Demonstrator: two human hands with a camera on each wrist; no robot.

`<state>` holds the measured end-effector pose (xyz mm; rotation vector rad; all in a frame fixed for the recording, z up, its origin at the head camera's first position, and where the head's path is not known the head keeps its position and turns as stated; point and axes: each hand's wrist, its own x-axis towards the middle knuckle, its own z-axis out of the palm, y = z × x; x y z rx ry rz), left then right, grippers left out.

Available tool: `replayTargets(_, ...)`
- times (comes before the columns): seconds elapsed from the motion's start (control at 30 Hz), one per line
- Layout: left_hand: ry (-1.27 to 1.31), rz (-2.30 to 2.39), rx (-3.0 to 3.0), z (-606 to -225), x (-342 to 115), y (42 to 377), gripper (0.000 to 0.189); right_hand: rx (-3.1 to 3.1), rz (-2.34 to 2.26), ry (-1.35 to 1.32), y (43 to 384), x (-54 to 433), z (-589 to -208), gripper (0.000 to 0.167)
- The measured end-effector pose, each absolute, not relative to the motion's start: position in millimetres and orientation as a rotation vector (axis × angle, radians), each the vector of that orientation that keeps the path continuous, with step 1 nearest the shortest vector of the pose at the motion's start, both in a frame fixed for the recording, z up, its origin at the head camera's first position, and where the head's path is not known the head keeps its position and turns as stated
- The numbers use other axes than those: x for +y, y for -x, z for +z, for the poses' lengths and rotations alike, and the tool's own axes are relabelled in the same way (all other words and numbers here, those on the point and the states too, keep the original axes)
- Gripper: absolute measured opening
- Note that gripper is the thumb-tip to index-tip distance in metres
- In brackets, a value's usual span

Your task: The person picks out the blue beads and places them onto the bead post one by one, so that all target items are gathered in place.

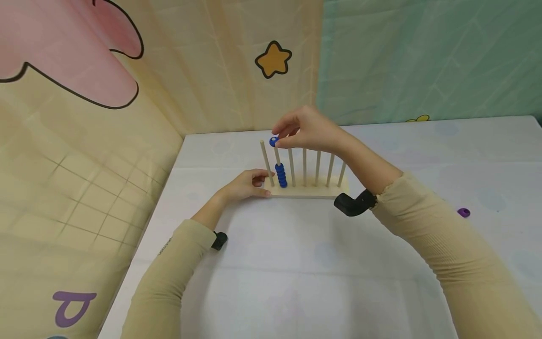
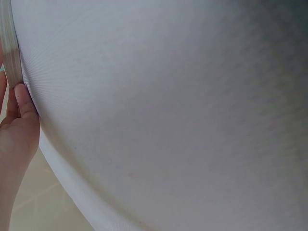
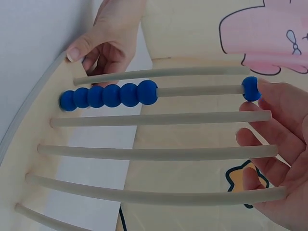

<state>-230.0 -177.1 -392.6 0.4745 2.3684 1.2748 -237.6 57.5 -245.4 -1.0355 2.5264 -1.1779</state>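
Note:
A wooden peg stand has a pale base (image 1: 306, 192) with several upright pegs (image 1: 304, 167). My left hand (image 1: 245, 185) grips the base at its left end, thumb on the near edge. Stacked low on the second peg from the left are several blue beads (image 3: 111, 96). At the top of that same peg, a single blue bead (image 3: 250, 89) is pinched by my right hand (image 1: 312, 128); in the right wrist view the peg's tip meets this bead. In the left wrist view, only the left hand (image 2: 20, 132) and a strip of wood show at the edge.
A purple bead (image 1: 464, 213) lies on the white tablecloth (image 1: 271, 292) to the right, beyond the right forearm. Behind the table hangs a printed curtain (image 1: 237, 56), and another printed cloth (image 1: 84, 188) runs along the left side. Black wrist cameras (image 1: 354, 203) stick out from the sleeves.

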Motion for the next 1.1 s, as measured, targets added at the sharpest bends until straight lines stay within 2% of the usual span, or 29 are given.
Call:
replayTargets(0.43, -0.449, 1.271, 2.376, -392.1, -175.6, 228.8, 0.059, 2.533, -1.385, 1.001, 228.5, 97.3, -231.1, 0.028)
replayTargets(0.73, -0.449, 1.284, 2.371, -395.4, -177.8, 230.8, 0.058, 2.504, -1.634, 0.847, 210.5, 139.4, -218.9, 0.026)
replayTargets(1.1, -0.468, 1.246, 2.406, -395.3, -178.3, 230.7, 0.059, 2.551, -1.695, 0.712, 190.7, 199.9, -226.2, 0.024)
